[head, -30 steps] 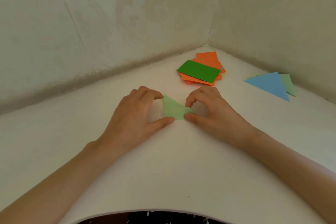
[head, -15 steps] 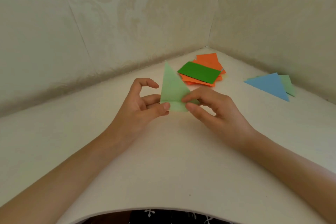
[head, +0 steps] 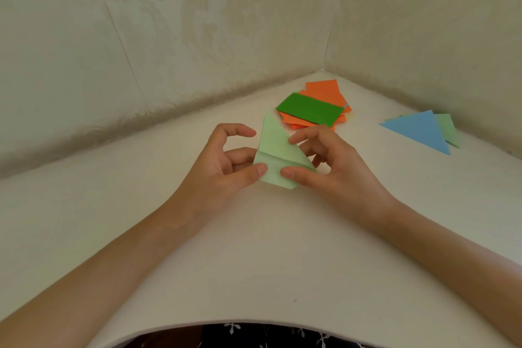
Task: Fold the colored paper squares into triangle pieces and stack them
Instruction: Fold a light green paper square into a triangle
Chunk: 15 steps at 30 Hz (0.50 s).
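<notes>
A light green folded paper piece (head: 275, 150) is held up just above the white table (head: 254, 248), its point tilted away from me and a crease running across it. My left hand (head: 223, 164) pinches its lower left edge between thumb and fingers. My right hand (head: 330, 167) pinches its lower right part, index finger on the upper edge. A pile of orange sheets (head: 324, 93) topped by a dark green rectangle (head: 309, 109) lies behind. At the right lie a blue triangle (head: 418, 130) and a light green triangle (head: 447, 130), partly under it.
Two patterned walls meet in a corner just behind the paper pile. The table's near edge curves across the bottom, with dark patterned fabric (head: 254, 336) below it.
The light green piece lay flat under my fingers, then both hands lifted it and turned it upright. It has since tilted slightly, showing the crease.
</notes>
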{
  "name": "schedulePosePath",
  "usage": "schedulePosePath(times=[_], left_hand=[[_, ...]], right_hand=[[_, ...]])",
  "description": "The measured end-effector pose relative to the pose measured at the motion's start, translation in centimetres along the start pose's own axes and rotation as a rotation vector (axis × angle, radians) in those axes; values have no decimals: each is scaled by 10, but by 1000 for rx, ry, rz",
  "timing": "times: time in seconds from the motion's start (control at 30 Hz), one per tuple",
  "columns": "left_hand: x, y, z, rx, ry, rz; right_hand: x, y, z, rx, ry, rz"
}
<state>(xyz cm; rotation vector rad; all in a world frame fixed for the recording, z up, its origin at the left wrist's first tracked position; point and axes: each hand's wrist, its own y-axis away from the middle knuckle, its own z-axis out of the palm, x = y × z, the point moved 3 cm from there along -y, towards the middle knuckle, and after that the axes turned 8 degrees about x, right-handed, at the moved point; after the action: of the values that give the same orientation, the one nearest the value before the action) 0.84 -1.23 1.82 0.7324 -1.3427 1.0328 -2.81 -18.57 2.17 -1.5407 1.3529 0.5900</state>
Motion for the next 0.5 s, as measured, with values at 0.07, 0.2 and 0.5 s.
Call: schedulePosePath(times=[0.07,0.2,0.5], left_hand=[[0,1,1,-18,7,-4],[1,1,2,3,-33,2],[-2,-2,-2,59,-152,22]], right_hand=[[-1,1,1,-8,31,-6],[1,-1,0,38,-18,-23],[1,-6,-9,120,-363,84]])
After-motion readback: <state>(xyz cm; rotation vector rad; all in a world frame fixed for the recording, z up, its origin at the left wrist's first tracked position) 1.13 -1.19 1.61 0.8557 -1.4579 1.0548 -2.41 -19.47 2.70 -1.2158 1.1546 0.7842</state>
